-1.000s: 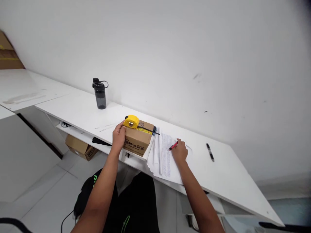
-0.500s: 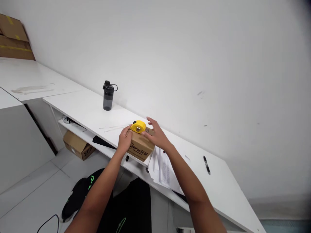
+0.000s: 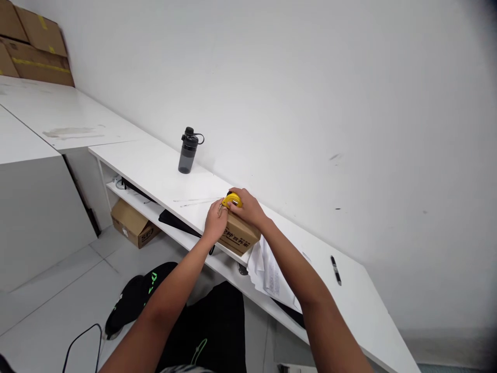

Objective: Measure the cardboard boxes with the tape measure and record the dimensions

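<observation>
A small brown cardboard box (image 3: 239, 237) sits at the front edge of the white desk (image 3: 155, 173). On top of it lies a yellow tape measure (image 3: 233, 200). My right hand (image 3: 245, 206) is closed over the tape measure from above and hides most of it. At the box's left side my left hand (image 3: 215, 219) rests with its fingers curled against the box's top corner, touching the tape measure. A stack of printed papers (image 3: 272, 272) lies just right of the box, overhanging the desk edge.
A dark water bottle (image 3: 188, 152) stands on the desk near the wall. A black marker (image 3: 336, 270) lies to the right. A cardboard box (image 3: 134, 229) sits on the floor under the desk; more boxes (image 3: 33, 44) are stacked at the far left.
My right hand left the red pen and the papers, swung left and closed over the tape measure. The view has shifted, so everything sits further right.
</observation>
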`<control>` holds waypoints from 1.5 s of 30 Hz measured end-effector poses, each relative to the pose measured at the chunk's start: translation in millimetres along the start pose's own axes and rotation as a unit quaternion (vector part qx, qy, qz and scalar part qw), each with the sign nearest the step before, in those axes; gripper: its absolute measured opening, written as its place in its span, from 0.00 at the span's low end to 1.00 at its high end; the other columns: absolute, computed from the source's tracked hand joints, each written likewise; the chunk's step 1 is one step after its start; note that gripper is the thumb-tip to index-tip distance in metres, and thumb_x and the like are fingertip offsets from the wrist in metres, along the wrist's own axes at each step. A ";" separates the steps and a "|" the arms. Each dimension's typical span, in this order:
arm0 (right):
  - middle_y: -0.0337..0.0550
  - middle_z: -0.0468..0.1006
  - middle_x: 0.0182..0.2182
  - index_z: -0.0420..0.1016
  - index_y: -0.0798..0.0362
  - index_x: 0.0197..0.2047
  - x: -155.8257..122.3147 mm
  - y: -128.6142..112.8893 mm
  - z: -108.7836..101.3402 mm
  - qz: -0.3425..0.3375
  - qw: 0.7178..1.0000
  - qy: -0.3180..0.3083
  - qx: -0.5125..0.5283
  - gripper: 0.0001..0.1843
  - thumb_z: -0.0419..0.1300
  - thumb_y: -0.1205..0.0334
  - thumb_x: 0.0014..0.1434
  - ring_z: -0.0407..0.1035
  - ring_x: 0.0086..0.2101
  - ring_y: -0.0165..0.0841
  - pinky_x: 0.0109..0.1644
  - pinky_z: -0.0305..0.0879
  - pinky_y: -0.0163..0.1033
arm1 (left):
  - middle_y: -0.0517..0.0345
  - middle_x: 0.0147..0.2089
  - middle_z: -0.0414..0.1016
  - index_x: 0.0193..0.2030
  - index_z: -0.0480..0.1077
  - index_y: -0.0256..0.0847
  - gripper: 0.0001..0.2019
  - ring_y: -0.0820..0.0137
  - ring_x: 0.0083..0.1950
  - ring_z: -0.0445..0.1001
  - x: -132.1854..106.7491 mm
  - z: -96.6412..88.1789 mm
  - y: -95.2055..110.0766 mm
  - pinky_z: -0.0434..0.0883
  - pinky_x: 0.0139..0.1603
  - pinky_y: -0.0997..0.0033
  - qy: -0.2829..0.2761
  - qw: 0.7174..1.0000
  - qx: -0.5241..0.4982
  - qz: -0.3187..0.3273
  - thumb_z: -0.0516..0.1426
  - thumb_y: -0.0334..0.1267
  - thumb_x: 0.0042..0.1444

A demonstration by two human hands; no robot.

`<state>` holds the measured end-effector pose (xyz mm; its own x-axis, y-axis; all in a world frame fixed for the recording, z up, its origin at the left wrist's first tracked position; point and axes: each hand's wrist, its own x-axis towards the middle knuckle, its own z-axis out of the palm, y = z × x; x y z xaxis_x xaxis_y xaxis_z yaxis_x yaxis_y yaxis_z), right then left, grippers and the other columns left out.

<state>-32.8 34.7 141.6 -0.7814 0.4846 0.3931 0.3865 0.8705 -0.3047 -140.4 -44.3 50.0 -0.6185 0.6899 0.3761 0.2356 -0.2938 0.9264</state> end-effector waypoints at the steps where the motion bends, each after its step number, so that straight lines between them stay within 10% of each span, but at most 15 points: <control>1: 0.47 0.72 0.51 0.64 0.48 0.61 -0.3 0.9 1.2 0.000 1.000 0.004 -0.001 0.26 0.57 0.54 0.59 0.70 0.48 0.40 0.53 0.66 0.45 | 0.46 0.61 0.71 0.59 0.69 0.39 0.20 0.60 0.64 0.67 -0.3 0.6 0.4 0.61 0.68 0.55 0.001 1.000 0.000 -0.006 0.51 0.37 0.62; 9: 0.45 0.78 0.42 0.58 0.50 0.62 -21.9 13.5 -17.1 0.078 0.997 -0.027 -0.001 0.34 0.61 0.51 0.54 0.73 0.37 0.40 0.42 0.67 0.44 | 0.46 0.64 0.70 0.60 0.70 0.37 0.21 0.59 0.65 0.67 -2.4 3.9 7.7 0.60 0.69 0.56 0.012 0.998 0.006 -0.054 0.50 0.37 0.62; 23: 0.43 0.77 0.44 0.68 0.47 0.51 -124.3 58.9 -80.8 0.175 0.984 -0.009 0.000 0.20 0.60 0.55 0.55 0.72 0.38 0.38 0.40 0.68 0.43 | 0.48 0.62 0.72 0.59 0.71 0.36 0.21 0.61 0.65 0.68 5.2 2.7 17.2 0.60 0.70 0.59 0.006 0.998 0.009 -0.056 0.52 0.35 0.60; 33: 0.45 0.76 0.51 0.68 0.48 0.55 -88.5 51.0 -69.4 0.106 0.994 0.026 0.024 0.24 0.60 0.56 0.55 0.72 0.47 0.40 0.50 0.68 0.46 | 0.46 0.62 0.72 0.59 0.71 0.35 0.21 0.60 0.64 0.68 8.4 5.2 18.0 0.61 0.70 0.58 0.013 0.998 0.008 -0.055 0.52 0.35 0.60; 45: 0.51 0.70 0.59 0.61 0.52 0.64 1.1 -8.7 -7.8 0.048 0.998 0.012 0.049 0.31 0.57 0.54 0.59 0.68 0.53 0.42 0.56 0.65 0.47 | 0.48 0.63 0.70 0.60 0.68 0.41 0.20 0.59 0.66 0.66 4.4 1.5 18.1 0.60 0.69 0.55 0.002 0.998 0.010 -0.066 0.52 0.40 0.62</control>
<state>-33.2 28.4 151.4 -0.7307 0.5688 0.3776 0.4092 0.8076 -0.4246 -137.7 -45.6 68.4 -0.6486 0.7187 0.2504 0.1669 -0.1867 0.9681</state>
